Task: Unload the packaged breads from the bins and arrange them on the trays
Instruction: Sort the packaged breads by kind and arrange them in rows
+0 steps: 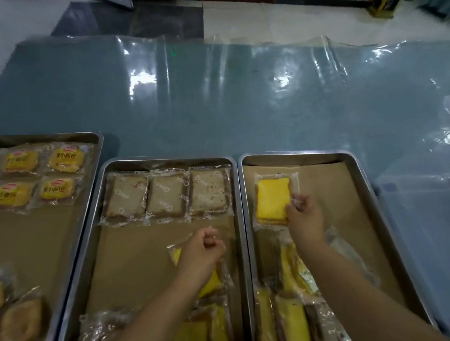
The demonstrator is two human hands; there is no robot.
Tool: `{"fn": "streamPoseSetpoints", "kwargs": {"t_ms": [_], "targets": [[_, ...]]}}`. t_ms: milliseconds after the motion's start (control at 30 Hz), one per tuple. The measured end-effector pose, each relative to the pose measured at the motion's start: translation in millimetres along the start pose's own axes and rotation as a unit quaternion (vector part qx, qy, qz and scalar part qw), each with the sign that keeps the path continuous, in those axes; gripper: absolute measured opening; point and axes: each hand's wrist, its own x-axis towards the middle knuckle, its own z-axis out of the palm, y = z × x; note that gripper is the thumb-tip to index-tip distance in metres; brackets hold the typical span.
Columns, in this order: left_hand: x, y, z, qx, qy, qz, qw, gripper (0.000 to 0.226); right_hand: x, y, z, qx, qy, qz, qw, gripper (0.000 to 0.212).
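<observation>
Three metal trays lined with brown paper lie side by side. On the right tray (362,180) a packaged yellow bread (272,200) lies flat near the far left corner; my right hand (304,220) pinches its right wrapper edge. Over the middle tray (165,161) my left hand (203,253) grips another yellow packaged bread (176,255), mostly hidden under the hand. A row of three brown packaged breads (164,197) fills the middle tray's far end. The left tray (42,137) holds several yellow-labelled buns (65,160).
Loose packaged breads are piled at the near ends of the middle tray (200,339) and right tray (292,319). Two round buns (20,323) lie on the left tray. Clear plastic bins (449,189) stand right of the trays. Blue table under clear film (209,101).
</observation>
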Motion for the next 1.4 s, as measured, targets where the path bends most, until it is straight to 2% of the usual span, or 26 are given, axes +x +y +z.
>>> {"fn": "streamPoseSetpoints", "kwargs": {"t_ms": [167, 300, 367, 433, 500, 600, 667, 733, 767, 800, 867, 933, 1033, 1133, 1233, 1400], "targets": [[5.3, -4.4, 33.5, 0.003, 0.04, 0.006, 0.999, 0.025, 50.8, 4.2, 9.8, -0.065, -0.061, -0.002, 0.996, 0.021], [1.4, -12.7, 32.1, 0.032, 0.141, 0.035, 0.989, 0.031, 70.8, 10.3, 15.8, -0.114, -0.077, -0.039, 0.99, 0.028], [-1.8, -16.9, 25.1, 0.016, 0.176, 0.026, 0.984, 0.032, 78.2, 14.8, 12.3, -0.2, -0.079, -0.096, 0.972, 0.037], [-4.8, -22.0, 15.6, -0.007, 0.212, 0.015, 0.977, 0.029, 84.5, 19.3, 8.3, -0.306, -0.085, -0.153, 0.936, 0.042], [-7.7, -28.0, 5.2, -0.031, 0.246, 0.01, 0.969, 0.025, 90.0, 21.4, 6.9, -0.355, -0.093, -0.171, 0.914, 0.042], [-12.4, -34.3, -6.8, -0.045, 0.284, 0.005, 0.958, 0.024, 94.8, 22.6, 4.1, -0.377, -0.112, -0.181, 0.901, 0.043], [-16.0, -35.4, -12.4, -0.035, 0.309, 0.003, 0.95, 0.022, 90.3, 22.5, -0.6, -0.366, -0.118, -0.176, 0.906, 0.044], [-19.5, -35.6, -17.6, -0.014, 0.327, 0.002, 0.945, 0.02, 75.8, 20.2, -4.9, -0.36, -0.084, -0.186, 0.91, 0.044], [-21.5, -35.2, -19.5, -0.001, 0.329, -0.004, 0.944, 0.019, 63.7, 18.3, -5.2, -0.369, -0.067, -0.225, 0.899, 0.04], [-22.5, -35.7, -21.3, 0.017, 0.326, -0.014, 0.945, 0.018, 48.7, 16.6, -3.5, -0.366, -0.07, -0.283, 0.884, 0.034], [-24.4, -37.2, -24.2, 0.081, 0.306, -0.036, 0.948, 0.015, 11.6, 14.4, 4.2, -0.341, -0.127, -0.398, 0.842, 0.016], [-25.5, -38.9, -26.2, 0.14, 0.28, -0.051, 0.948, 0.017, -24.2, 14.8, 12.6, -0.368, -0.183, -0.481, 0.774, 0.007], [-25.9, -39.2, -27.3, 0.148, 0.264, -0.068, 0.951, 0.017, -54.9, 21.0, 26.6, -0.457, -0.238, -0.526, 0.676, 0.018], [-25.3, -32.7, -27.1, 0.038, 0.267, -0.098, 0.958, 0.016, -65.6, 25.2, 38.4, -0.531, -0.27, -0.505, 0.625, 0.042], [-23.4, -25.2, -27.1, -0.051, 0.253, -0.101, 0.961, 0.018, -64.2, 28.1, 40.7, -0.54, -0.283, -0.478, 0.632, 0.05], [-24.0, -7.6, -10.0, -0.046, 0.254, -0.033, 0.966, 0.022, -59.7, 28.3, 34.4, -0.489, -0.304, -0.455, 0.68, 0.044]]}}
